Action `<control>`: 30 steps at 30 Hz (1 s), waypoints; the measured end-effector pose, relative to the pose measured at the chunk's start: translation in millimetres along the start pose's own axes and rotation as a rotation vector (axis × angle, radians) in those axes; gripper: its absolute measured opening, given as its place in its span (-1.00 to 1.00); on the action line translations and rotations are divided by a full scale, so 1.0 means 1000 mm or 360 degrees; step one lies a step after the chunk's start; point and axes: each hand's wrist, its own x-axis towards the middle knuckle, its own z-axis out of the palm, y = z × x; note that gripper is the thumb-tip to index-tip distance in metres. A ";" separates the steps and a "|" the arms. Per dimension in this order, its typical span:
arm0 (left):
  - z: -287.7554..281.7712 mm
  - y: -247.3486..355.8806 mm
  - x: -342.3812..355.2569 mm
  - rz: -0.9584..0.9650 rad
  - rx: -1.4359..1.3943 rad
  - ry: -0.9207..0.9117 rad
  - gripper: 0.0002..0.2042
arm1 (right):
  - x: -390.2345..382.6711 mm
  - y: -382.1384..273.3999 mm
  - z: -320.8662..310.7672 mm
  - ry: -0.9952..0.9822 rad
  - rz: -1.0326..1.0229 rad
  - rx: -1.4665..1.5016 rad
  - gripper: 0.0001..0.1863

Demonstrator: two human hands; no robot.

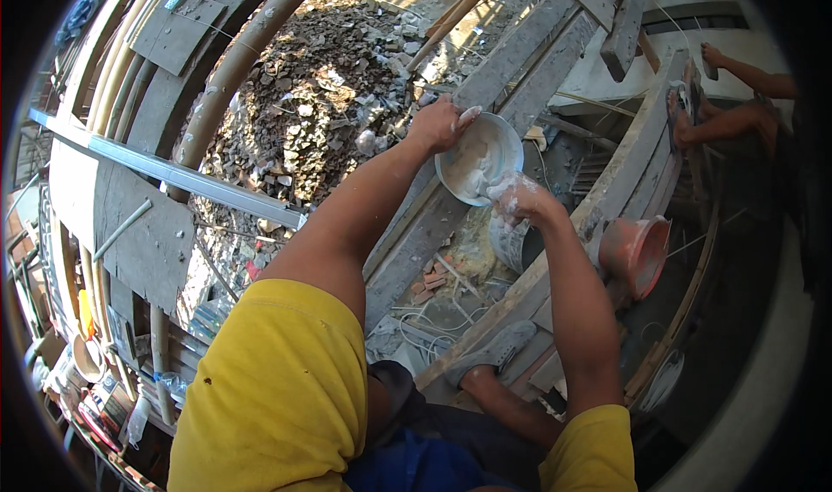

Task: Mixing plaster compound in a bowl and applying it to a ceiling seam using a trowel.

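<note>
A pale round bowl (520,151) is tipped toward me over the wooden planks, with wet white paste (487,164) inside it. My left hand (440,125) grips its far left rim, the thumb smeared with white. At the lower right rim is my right hand (518,199), its fingers curled and coated in the same paste. Whether those fingers hold a tool or only paste is hidden. Below the right hand, partly covered by it, stands a grey bucket (509,242). A red-orange bucket (637,254) is to the right of my right forearm.
Long grey planks (511,63) run diagonally beneath the bowl, with gaps showing lower ground. Rubble (303,110) lies at upper left, near a metal channel (173,169). My shoe (494,353) rests beside the planks. At right, another person's hand (712,56) and foot (679,121) show.
</note>
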 end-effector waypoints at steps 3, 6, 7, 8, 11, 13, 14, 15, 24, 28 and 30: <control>0.002 -0.010 0.006 0.0111 0.0069 -0.0019 -0.47 | 0.001 -0.006 -0.011 0.0099 -0.0064 0.0187 -0.85; 0.008 0.006 0.010 0.0126 0.0079 -0.0028 -0.49 | 0.004 0.012 -0.012 0.0733 -0.0354 -0.0757 -0.79; 0.010 0.012 0.009 0.0009 0.0039 0.0004 -0.50 | 0.003 0.017 -0.004 0.1137 -0.0628 -0.1542 -0.77; 0.010 -0.001 0.009 -0.0011 0.0056 0.0018 -0.50 | 0.002 0.002 0.020 0.1192 -0.0407 -0.1593 -0.76; 0.012 -0.020 0.009 0.0138 0.0151 0.0102 -0.51 | -0.008 -0.022 0.052 0.0813 -0.0219 -0.1770 -0.80; 0.012 -0.011 0.009 0.0230 0.0172 0.0022 -0.51 | -0.019 -0.036 0.039 0.0770 -0.0161 -0.1767 -0.80; 0.012 -0.006 0.009 0.0241 0.0164 0.0016 -0.51 | -0.020 -0.040 0.032 0.0891 -0.0192 -0.1699 -0.79; 0.013 -0.001 0.009 0.0187 0.0177 0.0004 -0.54 | -0.019 -0.043 0.025 0.1011 -0.0222 -0.1631 -0.79; 0.020 -0.022 0.013 0.0320 0.0416 0.0013 -0.65 | 0.000 -0.040 0.044 0.0844 -0.0254 -0.1732 -0.78; 0.012 -0.030 0.010 0.0170 0.0362 -0.0019 -0.65 | -0.012 -0.070 0.040 0.0841 -0.0208 -0.1716 -0.81; 0.009 -0.001 0.012 0.0185 0.0284 -0.0088 -0.64 | 0.006 -0.049 0.029 0.1051 -0.0337 -0.1687 -0.82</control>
